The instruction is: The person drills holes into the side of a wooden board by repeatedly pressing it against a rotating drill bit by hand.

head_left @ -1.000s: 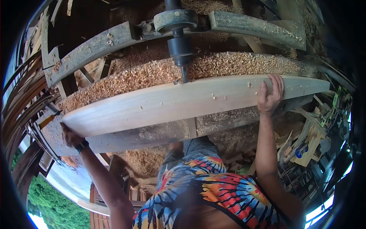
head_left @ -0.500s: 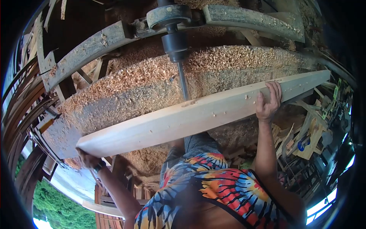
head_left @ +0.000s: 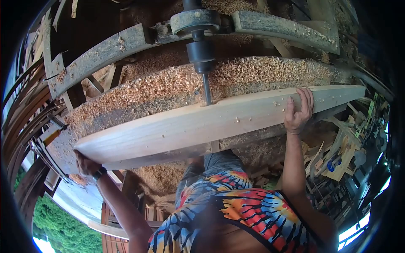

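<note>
A long, pale wooden beam (head_left: 181, 133) lies across the worktable at a slight slant, loose shavings on its face. My left hand (head_left: 87, 164), with a dark wristband, is closed round the beam's left end, its fingers partly hidden. My right hand (head_left: 300, 111) grips the beam towards its right end, fingers over the far edge and thumb against the face. Between my hands, a drill bit (head_left: 206, 89) in a black chuck (head_left: 200, 55) reaches down to a small recess in the far edge of the beam. Its tip is hidden there.
Wood shavings (head_left: 168, 86) are heaped along the worktable (head_left: 97, 120) behind the beam. A weathered wooden rail (head_left: 287, 29) crosses behind the chuck, beside a round metal bearing housing (head_left: 195, 22). A yellow-handled tool (head_left: 52, 137) lies at left. Scrap wood (head_left: 344, 158) is piled at right.
The beam's left end has moved away from me and leftward, my left hand with it. Its right part has shifted slightly nearer. More tabletop shows along its near side.
</note>
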`<state>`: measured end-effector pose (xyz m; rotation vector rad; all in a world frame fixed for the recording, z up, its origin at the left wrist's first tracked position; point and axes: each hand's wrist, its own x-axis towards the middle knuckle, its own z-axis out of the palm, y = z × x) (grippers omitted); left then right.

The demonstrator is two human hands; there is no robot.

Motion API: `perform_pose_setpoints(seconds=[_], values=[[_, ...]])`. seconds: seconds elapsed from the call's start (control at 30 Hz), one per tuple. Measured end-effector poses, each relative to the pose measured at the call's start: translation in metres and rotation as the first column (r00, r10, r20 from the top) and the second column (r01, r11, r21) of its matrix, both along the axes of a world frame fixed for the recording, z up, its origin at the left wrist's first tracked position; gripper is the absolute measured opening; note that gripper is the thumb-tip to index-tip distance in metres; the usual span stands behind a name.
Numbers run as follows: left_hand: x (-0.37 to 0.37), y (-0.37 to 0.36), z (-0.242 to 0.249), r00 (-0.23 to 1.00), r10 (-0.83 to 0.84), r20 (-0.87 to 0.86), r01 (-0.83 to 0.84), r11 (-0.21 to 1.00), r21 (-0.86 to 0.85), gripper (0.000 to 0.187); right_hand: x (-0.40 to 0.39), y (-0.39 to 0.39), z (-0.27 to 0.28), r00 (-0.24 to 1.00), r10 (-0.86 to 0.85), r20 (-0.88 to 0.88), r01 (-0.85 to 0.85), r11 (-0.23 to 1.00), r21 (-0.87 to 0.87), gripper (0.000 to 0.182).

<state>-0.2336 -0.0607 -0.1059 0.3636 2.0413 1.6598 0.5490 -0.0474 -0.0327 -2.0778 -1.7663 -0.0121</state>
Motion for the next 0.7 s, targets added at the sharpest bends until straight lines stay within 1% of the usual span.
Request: perform_pose_setpoints(seconds=[0.03,0.07,0.17,0.23,0.33,0.37,0.43,0.47,0.5,0.53,0.6,0.63,0.7], values=[[-0.016,0.005,-0.006,0.891,-0.234,-0.388,0.132,0.953,-0.272,0.053,0.000,0.005,-0.002,1.000,-0.004,-0.003,0.004,1.000,0.012,0.039],[-0.034,0.013,-0.010,0.596,-0.506,-0.624,0.125,0.825,-0.551,0.052,0.000,0.011,-0.003,1.000,-0.019,0.011,0.019,1.000,0.012,0.038],[-0.038,0.047,-0.013,0.422,-0.657,-0.625,0.117,0.723,-0.681,0.049,0.001,0.024,-0.005,0.998,-0.052,0.035,0.051,0.999,0.017,0.036],[-0.036,0.056,-0.006,0.324,-0.718,-0.615,0.034,0.659,-0.751,0.050,0.002,0.025,-0.009,0.998,-0.060,0.018,0.059,0.998,0.028,0.034],[-0.054,0.049,-0.020,0.325,-0.629,-0.706,0.194,0.775,-0.601,0.053,0.001,0.024,-0.007,0.998,-0.053,0.016,0.052,0.998,0.043,0.032],[-0.056,0.041,-0.018,0.312,-0.668,-0.675,0.120,0.733,-0.669,0.051,0.000,0.020,-0.005,0.999,-0.043,0.009,0.042,0.998,0.045,0.033],[-0.034,0.022,-0.005,0.298,-0.736,-0.608,-0.027,0.630,-0.776,0.049,-0.001,0.013,-0.004,1.000,-0.027,0.001,0.027,0.998,0.057,0.033],[-0.009,0.014,0.007,0.545,-0.614,-0.570,0.058,0.706,-0.706,0.048,-0.002,0.006,-0.003,1.000,-0.022,-0.001,0.022,0.999,0.045,0.034],[0.031,0.006,0.030,0.754,-0.468,-0.460,0.109,0.780,-0.616,0.049,-0.002,-0.006,-0.002,1.000,-0.015,-0.003,0.015,1.000,0.027,0.035],[0.069,-0.002,0.053,0.907,-0.305,-0.290,0.123,0.850,-0.512,0.051,-0.002,-0.015,0.000,1.000,-0.007,-0.003,0.007,1.000,0.007,0.036],[0.060,-0.034,0.051,0.976,-0.164,-0.143,0.097,0.918,-0.385,0.056,0.000,-0.027,0.002,1.000,0.020,-0.006,-0.020,1.000,-0.005,0.037],[0.016,-0.060,0.023,0.959,-0.190,-0.212,0.103,0.925,-0.365,0.058,0.000,-0.029,0.002,0.999,0.032,-0.009,-0.033,0.999,-0.010,0.038],[0.000,-0.070,0.012,0.947,-0.185,-0.263,0.077,0.925,-0.372,0.060,-0.001,-0.029,0.002,1.000,0.022,-0.012,-0.022,0.999,-0.026,0.039]])
